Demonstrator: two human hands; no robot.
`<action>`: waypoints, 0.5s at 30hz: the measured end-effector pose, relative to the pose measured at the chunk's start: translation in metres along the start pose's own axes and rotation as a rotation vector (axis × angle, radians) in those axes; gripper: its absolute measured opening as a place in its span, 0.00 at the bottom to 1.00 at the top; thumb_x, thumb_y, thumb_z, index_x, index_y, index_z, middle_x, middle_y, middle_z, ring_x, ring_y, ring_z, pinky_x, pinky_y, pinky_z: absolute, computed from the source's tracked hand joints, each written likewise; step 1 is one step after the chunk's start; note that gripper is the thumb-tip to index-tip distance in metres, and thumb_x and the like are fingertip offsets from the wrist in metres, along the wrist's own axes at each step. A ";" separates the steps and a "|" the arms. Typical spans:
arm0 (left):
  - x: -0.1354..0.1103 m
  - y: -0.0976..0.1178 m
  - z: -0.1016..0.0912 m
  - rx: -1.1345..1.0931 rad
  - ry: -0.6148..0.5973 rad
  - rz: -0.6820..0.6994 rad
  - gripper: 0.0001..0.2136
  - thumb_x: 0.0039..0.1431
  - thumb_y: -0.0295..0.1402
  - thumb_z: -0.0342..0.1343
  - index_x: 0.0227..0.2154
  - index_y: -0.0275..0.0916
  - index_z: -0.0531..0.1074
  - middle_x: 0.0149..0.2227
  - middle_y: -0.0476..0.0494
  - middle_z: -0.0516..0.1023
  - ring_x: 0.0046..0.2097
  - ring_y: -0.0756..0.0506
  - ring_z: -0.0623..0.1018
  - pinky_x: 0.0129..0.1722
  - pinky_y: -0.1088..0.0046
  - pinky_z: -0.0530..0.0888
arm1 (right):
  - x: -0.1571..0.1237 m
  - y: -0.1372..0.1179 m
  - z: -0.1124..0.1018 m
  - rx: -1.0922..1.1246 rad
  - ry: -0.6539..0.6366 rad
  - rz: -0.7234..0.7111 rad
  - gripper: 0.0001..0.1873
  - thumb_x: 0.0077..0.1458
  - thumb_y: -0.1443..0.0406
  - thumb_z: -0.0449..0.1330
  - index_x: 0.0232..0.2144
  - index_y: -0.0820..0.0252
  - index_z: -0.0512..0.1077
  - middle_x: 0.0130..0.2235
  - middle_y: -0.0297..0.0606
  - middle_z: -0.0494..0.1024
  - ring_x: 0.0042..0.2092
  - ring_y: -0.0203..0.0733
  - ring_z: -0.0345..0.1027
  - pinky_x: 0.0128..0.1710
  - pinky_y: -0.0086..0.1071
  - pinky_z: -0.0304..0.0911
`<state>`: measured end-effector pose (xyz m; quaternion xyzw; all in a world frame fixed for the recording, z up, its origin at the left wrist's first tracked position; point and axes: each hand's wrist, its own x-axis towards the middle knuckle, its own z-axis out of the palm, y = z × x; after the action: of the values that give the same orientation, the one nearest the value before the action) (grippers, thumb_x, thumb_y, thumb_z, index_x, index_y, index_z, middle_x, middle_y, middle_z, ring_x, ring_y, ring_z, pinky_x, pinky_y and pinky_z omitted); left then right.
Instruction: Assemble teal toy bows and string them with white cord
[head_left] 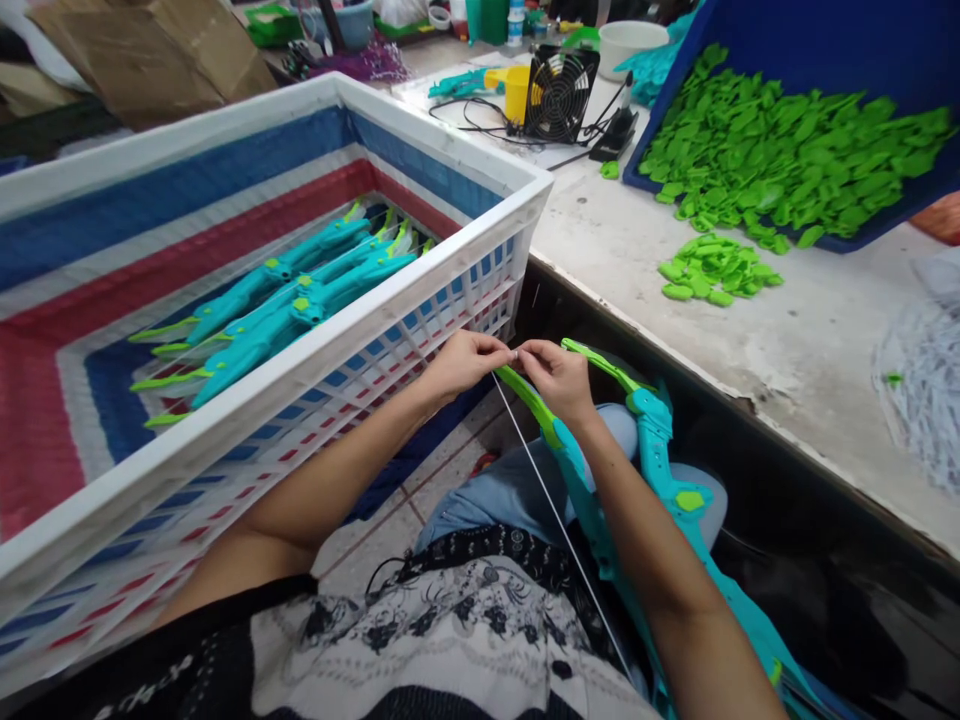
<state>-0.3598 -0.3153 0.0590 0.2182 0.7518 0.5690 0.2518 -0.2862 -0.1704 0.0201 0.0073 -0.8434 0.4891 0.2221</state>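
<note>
While the left hand (469,360) and the right hand (556,378) are held tip to tip just beside the right wall of the white crate (225,418), thumb and forefinger are pinched narrowly on each. What seems to be the end of a white string (552,505) is gripped between them, the detail being too small to be made out. Just under the fingertips, near the same crate wall, a green limb (534,400) of a turquoise bow (576,470) can be seen, and the string is stretched alongside it. The bow is laid over the jeans-clad lap (487,515), to the right of the crate, and is partly covered by the right forearm (645,520). Farther from the crate, a 2nd bow (657,440), marked with a green hexagon (689,500), is rested.

Inside the crate, several turquoise-and-green bows (251,358) are laid side by side on a striped lining (37,420). To the crate's right, a heap of green pieces (716,270) and a tilted blue bin (787,60) holding many more are set on a white tabletop (592,240). Beyond the crate's far right corner, 1 black fan (559,95) is stood beside a yellow container (517,95).
</note>
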 end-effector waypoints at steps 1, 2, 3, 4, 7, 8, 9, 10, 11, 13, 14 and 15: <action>-0.002 0.000 -0.001 0.000 -0.035 -0.014 0.09 0.47 0.36 0.60 0.25 0.33 0.78 0.24 0.47 0.77 0.28 0.51 0.72 0.29 0.77 0.67 | -0.002 0.001 0.000 -0.025 -0.010 -0.025 0.09 0.57 0.62 0.55 0.31 0.60 0.73 0.28 0.34 0.77 0.28 0.34 0.70 0.29 0.26 0.64; -0.003 0.000 -0.003 -0.002 -0.058 -0.029 0.09 0.48 0.36 0.60 0.26 0.34 0.79 0.26 0.46 0.79 0.29 0.50 0.73 0.31 0.76 0.68 | -0.004 0.002 0.001 -0.062 -0.013 -0.063 0.10 0.58 0.62 0.54 0.32 0.60 0.73 0.30 0.35 0.78 0.29 0.35 0.70 0.31 0.27 0.64; -0.005 -0.001 -0.004 -0.002 -0.069 -0.039 0.09 0.48 0.35 0.59 0.26 0.34 0.79 0.27 0.46 0.79 0.30 0.49 0.74 0.32 0.76 0.69 | -0.006 0.002 0.001 -0.107 -0.014 -0.113 0.10 0.59 0.62 0.53 0.33 0.60 0.73 0.31 0.36 0.78 0.30 0.35 0.71 0.32 0.27 0.64; -0.007 -0.002 -0.005 0.007 -0.074 -0.044 0.09 0.48 0.35 0.59 0.27 0.34 0.79 0.27 0.46 0.79 0.30 0.49 0.74 0.33 0.75 0.69 | -0.008 0.003 0.003 -0.155 -0.017 -0.168 0.10 0.60 0.63 0.52 0.33 0.60 0.72 0.33 0.37 0.78 0.32 0.36 0.71 0.34 0.28 0.64; -0.010 -0.004 -0.007 0.074 -0.076 -0.027 0.09 0.49 0.35 0.58 0.27 0.34 0.79 0.24 0.47 0.78 0.28 0.49 0.73 0.31 0.75 0.68 | -0.010 0.005 0.010 -0.300 -0.020 -0.254 0.12 0.61 0.64 0.49 0.32 0.61 0.71 0.33 0.41 0.78 0.34 0.38 0.71 0.36 0.30 0.63; -0.011 -0.005 -0.006 0.094 -0.071 -0.010 0.10 0.49 0.35 0.57 0.27 0.34 0.79 0.24 0.47 0.78 0.27 0.49 0.73 0.30 0.75 0.68 | -0.010 0.004 0.012 -0.337 -0.007 -0.241 0.12 0.61 0.65 0.49 0.31 0.61 0.71 0.32 0.41 0.77 0.34 0.39 0.70 0.36 0.30 0.63; -0.012 -0.006 -0.006 0.107 -0.055 0.012 0.10 0.50 0.36 0.57 0.27 0.34 0.79 0.23 0.47 0.77 0.27 0.49 0.73 0.29 0.76 0.68 | -0.010 0.003 0.014 -0.361 0.016 -0.212 0.12 0.60 0.65 0.49 0.30 0.61 0.70 0.31 0.41 0.77 0.33 0.39 0.70 0.35 0.30 0.62; -0.013 -0.008 -0.005 0.111 -0.033 0.040 0.11 0.50 0.36 0.57 0.27 0.34 0.79 0.24 0.47 0.77 0.28 0.49 0.73 0.28 0.76 0.68 | -0.010 0.001 0.015 -0.366 0.033 -0.177 0.11 0.60 0.65 0.50 0.30 0.60 0.70 0.30 0.40 0.76 0.32 0.38 0.69 0.35 0.30 0.62; -0.014 -0.010 -0.004 0.104 -0.012 0.067 0.11 0.51 0.37 0.57 0.28 0.34 0.79 0.26 0.46 0.78 0.29 0.49 0.73 0.28 0.77 0.68 | -0.010 0.000 0.013 -0.349 0.039 -0.143 0.11 0.60 0.64 0.50 0.30 0.60 0.70 0.30 0.39 0.76 0.32 0.38 0.69 0.34 0.29 0.62; -0.021 -0.020 -0.003 0.039 0.048 0.102 0.13 0.51 0.38 0.58 0.34 0.35 0.79 0.34 0.43 0.79 0.33 0.48 0.75 0.27 0.77 0.69 | -0.016 0.000 0.000 -0.285 0.036 -0.076 0.11 0.60 0.62 0.51 0.34 0.59 0.71 0.32 0.37 0.76 0.33 0.37 0.70 0.35 0.29 0.63; -0.027 -0.028 -0.003 -0.016 0.101 0.099 0.15 0.51 0.40 0.57 0.38 0.36 0.78 0.39 0.41 0.78 0.35 0.47 0.76 0.27 0.78 0.69 | -0.023 0.002 -0.013 -0.270 0.049 -0.034 0.11 0.60 0.60 0.51 0.36 0.58 0.71 0.33 0.37 0.77 0.34 0.37 0.70 0.36 0.29 0.63; -0.035 -0.039 -0.003 -0.070 0.187 0.079 0.17 0.52 0.41 0.56 0.40 0.36 0.76 0.42 0.40 0.77 0.37 0.46 0.76 0.25 0.78 0.69 | -0.032 0.006 -0.029 -0.284 0.079 0.015 0.12 0.60 0.59 0.51 0.38 0.58 0.71 0.35 0.37 0.77 0.34 0.38 0.70 0.36 0.29 0.64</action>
<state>-0.3362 -0.3492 0.0270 0.1846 0.7425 0.6223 0.1655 -0.2477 -0.1495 0.0147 -0.0499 -0.8948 0.3663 0.2503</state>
